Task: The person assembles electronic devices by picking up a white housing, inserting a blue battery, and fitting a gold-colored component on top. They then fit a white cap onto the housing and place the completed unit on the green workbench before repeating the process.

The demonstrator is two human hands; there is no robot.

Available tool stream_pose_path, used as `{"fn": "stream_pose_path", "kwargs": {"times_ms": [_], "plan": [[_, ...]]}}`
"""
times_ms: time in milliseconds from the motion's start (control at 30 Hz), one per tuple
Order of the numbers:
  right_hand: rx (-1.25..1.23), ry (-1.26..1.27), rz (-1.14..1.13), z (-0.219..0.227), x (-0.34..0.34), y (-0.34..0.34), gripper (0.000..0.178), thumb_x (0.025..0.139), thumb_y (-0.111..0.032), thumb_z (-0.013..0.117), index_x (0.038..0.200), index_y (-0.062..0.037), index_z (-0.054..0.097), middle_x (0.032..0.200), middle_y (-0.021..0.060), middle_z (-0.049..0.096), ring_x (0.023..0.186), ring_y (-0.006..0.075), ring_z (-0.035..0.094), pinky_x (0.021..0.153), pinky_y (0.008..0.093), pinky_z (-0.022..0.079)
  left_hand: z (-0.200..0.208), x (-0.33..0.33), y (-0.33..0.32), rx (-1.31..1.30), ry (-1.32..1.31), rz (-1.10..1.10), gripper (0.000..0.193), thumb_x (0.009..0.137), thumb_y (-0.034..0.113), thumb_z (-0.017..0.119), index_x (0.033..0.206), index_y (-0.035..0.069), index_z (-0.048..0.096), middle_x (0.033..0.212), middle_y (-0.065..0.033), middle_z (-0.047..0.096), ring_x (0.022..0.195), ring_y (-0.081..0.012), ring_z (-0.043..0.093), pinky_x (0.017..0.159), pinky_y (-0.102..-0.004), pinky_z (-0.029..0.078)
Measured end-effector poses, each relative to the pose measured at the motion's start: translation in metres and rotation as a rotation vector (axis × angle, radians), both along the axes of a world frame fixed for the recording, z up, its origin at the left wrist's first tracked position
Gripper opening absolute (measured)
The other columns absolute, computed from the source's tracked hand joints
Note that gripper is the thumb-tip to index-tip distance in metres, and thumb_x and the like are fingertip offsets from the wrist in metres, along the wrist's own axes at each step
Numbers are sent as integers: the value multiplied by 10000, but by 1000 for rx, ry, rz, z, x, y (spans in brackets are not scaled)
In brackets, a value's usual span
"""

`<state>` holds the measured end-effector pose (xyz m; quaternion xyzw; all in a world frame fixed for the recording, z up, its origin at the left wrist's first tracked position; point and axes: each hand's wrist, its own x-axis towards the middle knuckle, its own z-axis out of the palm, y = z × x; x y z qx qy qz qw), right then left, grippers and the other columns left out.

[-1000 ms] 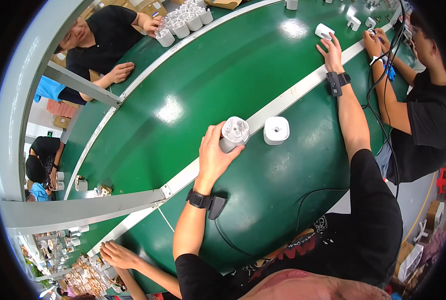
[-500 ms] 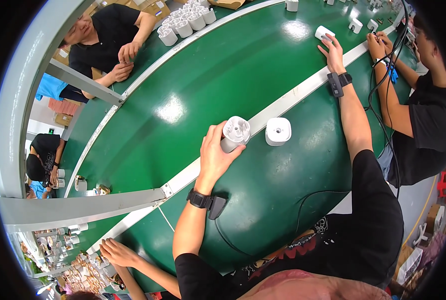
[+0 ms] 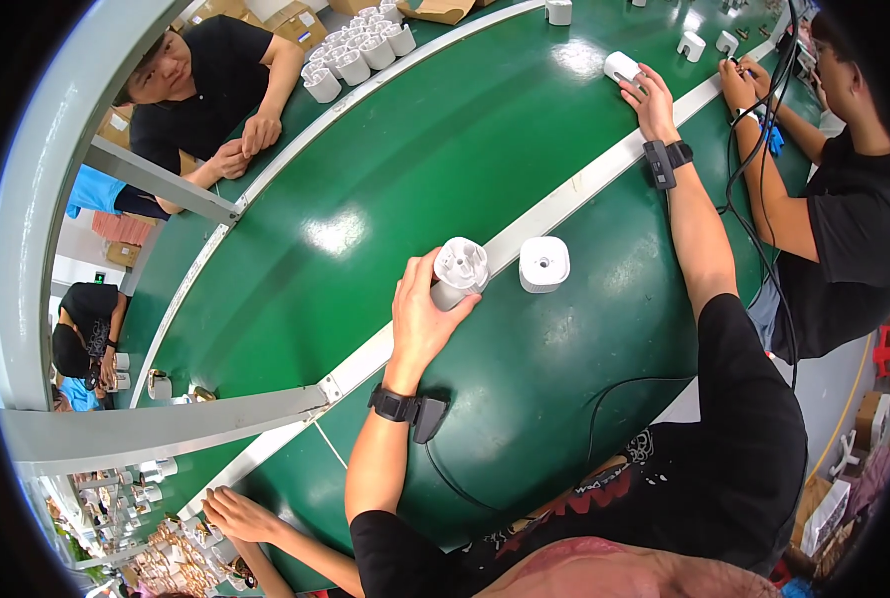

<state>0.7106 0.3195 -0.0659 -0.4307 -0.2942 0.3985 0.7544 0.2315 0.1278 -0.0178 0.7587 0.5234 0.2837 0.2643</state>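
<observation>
My left hand [image 3: 420, 317] is wrapped round a white cylindrical plastic housing [image 3: 462, 267], its ribbed hollow end facing up. To the right of it a second white housing [image 3: 544, 264], squarer with rounded edges and a small central hole, stands upright on the near green surface. My right hand [image 3: 652, 104] stretches out over the far green surface, fingers spread. Its fingertips are at the near end of a white slotted housing [image 3: 620, 67] that lies on its side; whether they grip it cannot be made out.
A pale metal strip [image 3: 574, 194] divides the green work surface. Across it stand several white housings [image 3: 355, 65] near a person [image 3: 210, 90]. A grey frame post [image 3: 176, 424] crosses at the left. Black cables [image 3: 754, 149] hang near a co-worker [image 3: 844, 209] at the right.
The whole view has shifted a little. My left hand keeps its hold on the housing. The slotted housing now sits more beyond my right fingertips than under them.
</observation>
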Motion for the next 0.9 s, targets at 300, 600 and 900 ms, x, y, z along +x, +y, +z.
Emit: {"fn": "stream_pose_path", "kwargs": {"times_ms": [300, 600, 900], "plan": [[-19, 47, -93, 3, -10, -9, 377, 970, -145, 526, 1323, -15, 495, 1046, 127, 617, 918, 228, 661, 791, 314, 522, 2, 0, -2, -2, -11, 7, 705, 670, 196, 868, 1285, 89, 541, 1128, -78, 578, 989, -298, 587, 865, -422, 493], [15, -701, 473, 24, -140, -61, 235, 964, -196, 563, 1121, -46, 652, 769, -11, 609, 612, 61, 520, 594, 245, 430, 11, -8, -6, 16, -13, -6, 702, 670, 181, 860, 1290, 95, 541, 1094, -74, 571, 972, -278, 587, 860, -414, 491], [-87, -676, 1041, 71, -218, -119, 171, 898, -59, 632, 1056, -25, 687, 673, -57, 584, 599, 2, 490, 588, 211, 396, 13, -14, -9, -6, 8, 2, 690, 687, 159, 848, 1291, 50, 534, 1109, -94, 577, 1010, -268, 610, 884, -382, 511]]}}
